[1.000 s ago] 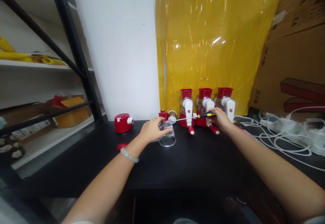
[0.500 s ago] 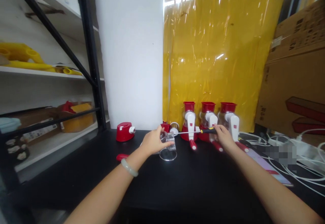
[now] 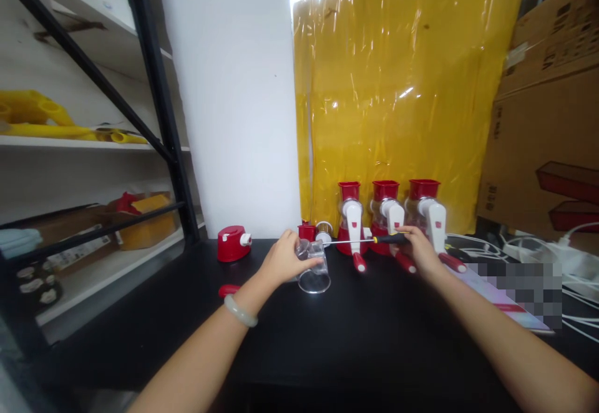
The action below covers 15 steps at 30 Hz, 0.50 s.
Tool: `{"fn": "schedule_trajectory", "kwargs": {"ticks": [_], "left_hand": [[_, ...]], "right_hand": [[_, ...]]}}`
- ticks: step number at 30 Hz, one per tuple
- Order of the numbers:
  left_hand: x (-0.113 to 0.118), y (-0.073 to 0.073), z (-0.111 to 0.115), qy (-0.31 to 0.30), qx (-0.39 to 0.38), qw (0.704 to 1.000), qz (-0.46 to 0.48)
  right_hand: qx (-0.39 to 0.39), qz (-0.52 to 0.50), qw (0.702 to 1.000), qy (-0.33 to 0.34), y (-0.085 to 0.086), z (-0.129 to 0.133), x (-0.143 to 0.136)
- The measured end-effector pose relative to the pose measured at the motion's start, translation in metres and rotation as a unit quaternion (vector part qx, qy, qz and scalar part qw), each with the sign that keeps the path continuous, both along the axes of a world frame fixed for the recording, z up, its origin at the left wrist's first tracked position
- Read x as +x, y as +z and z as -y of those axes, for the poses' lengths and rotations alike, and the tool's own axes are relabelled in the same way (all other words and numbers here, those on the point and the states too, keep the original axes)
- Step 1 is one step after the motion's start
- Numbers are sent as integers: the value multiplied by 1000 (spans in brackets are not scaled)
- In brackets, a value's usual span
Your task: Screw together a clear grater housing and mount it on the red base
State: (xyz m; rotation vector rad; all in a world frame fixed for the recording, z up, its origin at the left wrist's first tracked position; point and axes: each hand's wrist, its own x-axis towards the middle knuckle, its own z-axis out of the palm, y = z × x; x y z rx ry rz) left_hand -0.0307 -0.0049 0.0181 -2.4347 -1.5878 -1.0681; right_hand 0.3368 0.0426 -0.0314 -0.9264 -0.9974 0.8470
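My left hand (image 3: 286, 258) grips a clear plastic grinder housing (image 3: 314, 281), its round rim facing down toward the black table. In my right hand (image 3: 418, 249) is a screwdriver (image 3: 388, 239) with a black and yellow handle. The shaft lies level and points left, its tip at the upper right side of the clear housing; exact contact cannot be made out. Behind the housing are a red part (image 3: 307, 233) and a metal grater drum (image 3: 324, 231). A red base (image 3: 233, 244) with a white knob stands to the left. A red handle (image 3: 228, 290) lies partly behind my left wrist.
Several red and white rotary graters, among them one near the middle (image 3: 350, 216), line the back of the black table (image 3: 365, 338). White cables (image 3: 482, 246) and a flat printed sheet (image 3: 526, 319) lie right. A cardboard box (image 3: 543, 132) stands at right, a black-framed shelf (image 3: 161, 88) at left.
The camera view has shifted slightly. Both hands keep their grips on the housing and the screwdriver, with the tip still at the housing's side.
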Motion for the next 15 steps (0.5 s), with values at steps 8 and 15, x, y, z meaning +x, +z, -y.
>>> {"fn": "schedule_trajectory", "kwargs": {"ticks": [8, 15], "left_hand": [[2, 0, 1, -32, -26, 999, 13], [3, 1, 3, -48, -15, 999, 5]], "right_hand": [[22, 11, 1000, -2, 1, 4, -2], [39, 10, 999, 2, -2, 1, 0]]}}
